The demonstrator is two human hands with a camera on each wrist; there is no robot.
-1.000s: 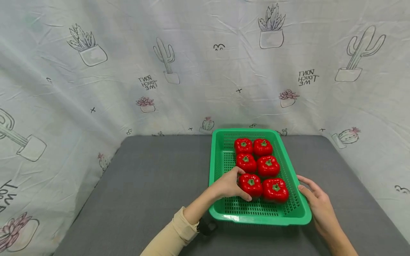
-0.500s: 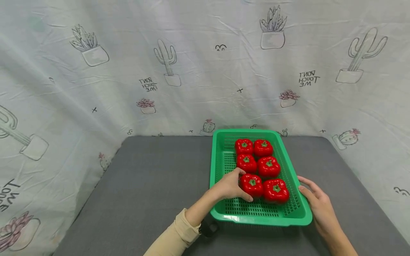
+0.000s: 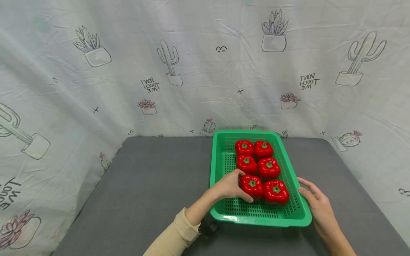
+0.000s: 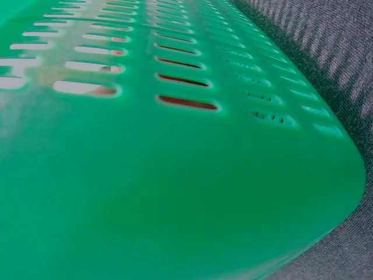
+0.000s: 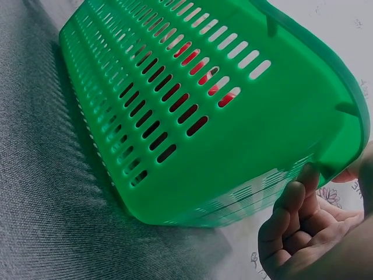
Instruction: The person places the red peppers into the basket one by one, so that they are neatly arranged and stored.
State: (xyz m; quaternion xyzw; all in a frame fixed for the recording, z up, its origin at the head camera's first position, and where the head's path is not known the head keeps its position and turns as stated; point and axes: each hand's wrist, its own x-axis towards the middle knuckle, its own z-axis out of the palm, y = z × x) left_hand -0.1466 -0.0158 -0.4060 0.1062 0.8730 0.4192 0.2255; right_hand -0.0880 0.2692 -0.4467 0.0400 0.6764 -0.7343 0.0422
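Several red bell peppers with green stems stand in two columns in a green plastic basket. My left hand reaches over the basket's left rim, its thumb and fingers around the front-left bell pepper, which sits among the others. Beside it is the front-right bell pepper. My right hand holds the basket's right rim, thumb on top and fingers beneath; the right wrist view shows those curled fingers by the basket's outer wall. The left wrist view holds only the slotted basket wall, with the left hand out of sight.
The basket stands on a grey cloth-covered table, close to its back edge. A pale curtain printed with cacti hangs behind and along both sides. A dark device sits at the left wrist, below the basket's front-left corner.
Both hands, the peppers and the basket keep their places. Only a slight shift of the whole head view shows.
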